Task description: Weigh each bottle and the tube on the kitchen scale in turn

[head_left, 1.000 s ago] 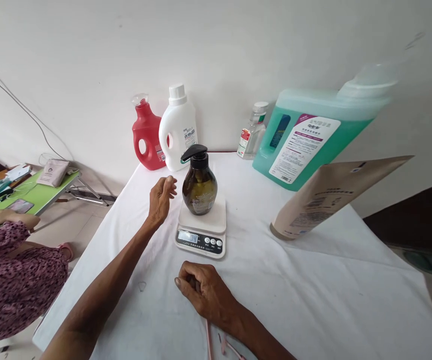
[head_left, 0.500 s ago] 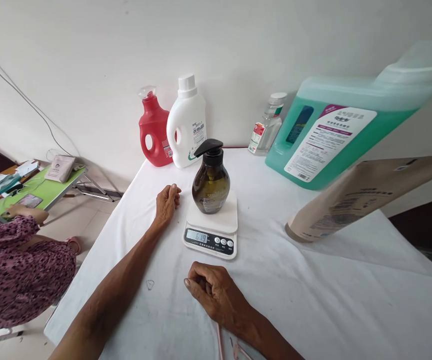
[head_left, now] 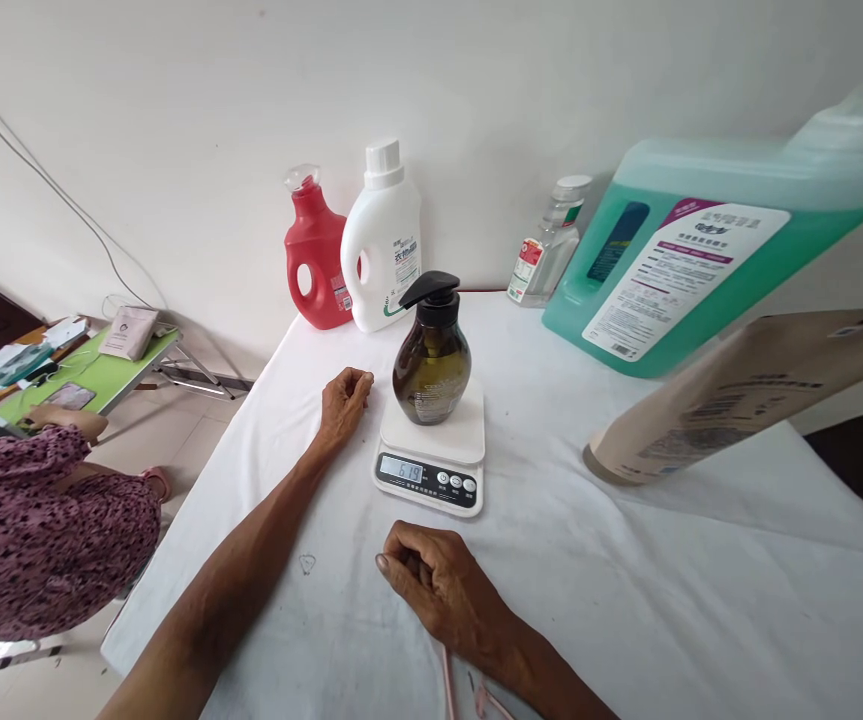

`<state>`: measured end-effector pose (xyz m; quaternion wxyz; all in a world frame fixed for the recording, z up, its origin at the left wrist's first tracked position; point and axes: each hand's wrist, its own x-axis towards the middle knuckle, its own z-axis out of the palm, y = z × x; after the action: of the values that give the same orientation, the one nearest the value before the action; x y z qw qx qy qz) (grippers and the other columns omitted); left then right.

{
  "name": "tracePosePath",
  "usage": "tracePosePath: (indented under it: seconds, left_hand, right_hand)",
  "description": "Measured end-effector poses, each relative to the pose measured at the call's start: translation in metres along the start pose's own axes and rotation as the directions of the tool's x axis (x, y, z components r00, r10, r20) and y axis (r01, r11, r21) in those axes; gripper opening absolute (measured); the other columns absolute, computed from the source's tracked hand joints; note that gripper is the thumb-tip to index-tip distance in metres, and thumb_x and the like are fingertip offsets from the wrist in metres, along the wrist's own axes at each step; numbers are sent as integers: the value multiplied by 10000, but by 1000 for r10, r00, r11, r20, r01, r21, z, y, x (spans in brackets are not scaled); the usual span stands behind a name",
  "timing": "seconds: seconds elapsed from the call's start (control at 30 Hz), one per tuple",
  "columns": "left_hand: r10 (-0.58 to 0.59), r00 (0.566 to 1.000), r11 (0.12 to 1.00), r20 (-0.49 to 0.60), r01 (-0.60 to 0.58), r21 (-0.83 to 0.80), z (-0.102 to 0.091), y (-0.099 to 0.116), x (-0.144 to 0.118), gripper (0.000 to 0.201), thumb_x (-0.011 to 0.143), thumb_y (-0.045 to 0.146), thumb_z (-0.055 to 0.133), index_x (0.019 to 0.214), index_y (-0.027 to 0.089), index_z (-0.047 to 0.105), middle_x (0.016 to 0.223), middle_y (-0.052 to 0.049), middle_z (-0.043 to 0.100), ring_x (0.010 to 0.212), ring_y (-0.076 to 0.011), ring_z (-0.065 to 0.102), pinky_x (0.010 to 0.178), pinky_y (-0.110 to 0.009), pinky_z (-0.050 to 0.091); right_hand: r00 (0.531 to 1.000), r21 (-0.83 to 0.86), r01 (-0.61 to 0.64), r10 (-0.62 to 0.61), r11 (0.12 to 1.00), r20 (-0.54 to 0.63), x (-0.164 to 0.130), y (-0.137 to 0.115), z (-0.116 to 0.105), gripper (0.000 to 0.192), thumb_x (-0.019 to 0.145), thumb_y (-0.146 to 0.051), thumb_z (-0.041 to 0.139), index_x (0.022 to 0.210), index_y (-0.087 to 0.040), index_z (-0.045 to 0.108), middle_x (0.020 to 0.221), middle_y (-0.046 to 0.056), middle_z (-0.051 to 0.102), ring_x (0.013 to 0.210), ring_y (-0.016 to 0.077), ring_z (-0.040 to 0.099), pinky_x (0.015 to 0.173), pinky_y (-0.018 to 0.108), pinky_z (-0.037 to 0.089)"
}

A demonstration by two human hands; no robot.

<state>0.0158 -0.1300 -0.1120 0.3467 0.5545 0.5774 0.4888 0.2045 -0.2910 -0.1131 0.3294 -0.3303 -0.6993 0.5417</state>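
**A:** Start nearest. What are the hands doing?

**B:** The right hand [head_left: 438, 590] lies on the white table [head_left: 626, 600], fingers curled into a loose fist with the knuckles up. I cannot tell whether anything is inside it. Some thin pink things [head_left: 450, 690] poke out at the table's near edge, just under the wrist, too cut off to name. The left hand [head_left: 345, 400] rests further out on the cloth, fingers folded in and holding nothing, just beside the scale [head_left: 433, 455] but not touching it.

**A:** And the bottle?

**B:** The brown pump bottle [head_left: 432, 355] stands upright on the white platform of the scale, with no hand on it. The display [head_left: 410, 470] is lit and shows digits; they look like 618, though small.

**A:** So how far along would you judge it?

**B:** The weighing looks done as far as placing goes: the bottle is set down and released, and a reading is showing. The bottle remains on the platform, so taking it off is left.

**A:** Behind that?

**B:** To the right a brown paper pouch [head_left: 746, 400] and a large green jug [head_left: 693, 270]. Along the wall stand a red bottle [head_left: 315, 255], a white bottle [head_left: 384, 250] and a small clear bottle [head_left: 547, 245]. Far left, another person in a patterned sleeve [head_left: 41, 540] sits by a green side table [head_left: 93, 375].
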Motion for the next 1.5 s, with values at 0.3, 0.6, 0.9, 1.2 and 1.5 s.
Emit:
tracePosePath:
  seconds: [0.3, 0.6, 0.9, 1.2, 1.5]
  left_hand:
    - [10, 1000, 999, 9, -10, 36, 0, 0, 0, 343, 912, 508, 608, 783, 191, 605, 654, 24, 532, 579, -118, 482, 554, -258, 395]
    - [22, 1000, 999, 9, -22, 45, 0, -1, 1, 335, 893, 513, 627, 789, 195, 611, 638, 27, 530, 574, -123, 479, 553, -256, 396]
    - [21, 1000, 1000, 19, -21, 18, 0, -2, 0, 403, 925, 566, 610, 797, 184, 629, 682, 8, 566, 583, -119, 500, 549, -255, 412]
    - [321, 943, 945, 86, -312, -102, 0, 40, -21, 645, 886, 700, 618, 1301, 207, 591, 1198, -131, 672, 1082, -257, 644, 917, -379, 524]
    - [322, 936, 945, 141, -328, 19, 25, 78, -33, 838, 646, 507, 943, 1348, 216, 590, 1281, -126, 669, 1132, -302, 637, 955, -389, 518]
  right_hand:
    - [1000, 1, -4, 4, 1000, 0, 0, -1, 0, 283, 982, -318, 556, 733, -230, 454, 623, -64, 410, 561, 118, 378, 544, 260, 303]
    - [1000, -7, -10, 10, 1000, 2, 0, -1, 0, 293, 992, -325, 553, 733, -233, 450, 624, -63, 399, 566, 123, 369, 550, 268, 298]
    - [1000, -2, -16, 16, 1000, 6, 0, -1, 0, 285, 987, -320, 553, 735, -232, 452, 622, -65, 403, 561, 118, 367, 540, 261, 293]
    - [1000, 33, -22, 22, 999, 6, 0, 0, 1, 285, 972, -341, 566, 738, -232, 446, 622, -61, 412, 557, 116, 381, 533, 249, 297]
    - [1000, 19, -6, 6, 1000, -1, 1, 0, 2, 286, 970, -348, 558, 737, -235, 439, 619, -57, 421, 548, 120, 390, 530, 250, 302]
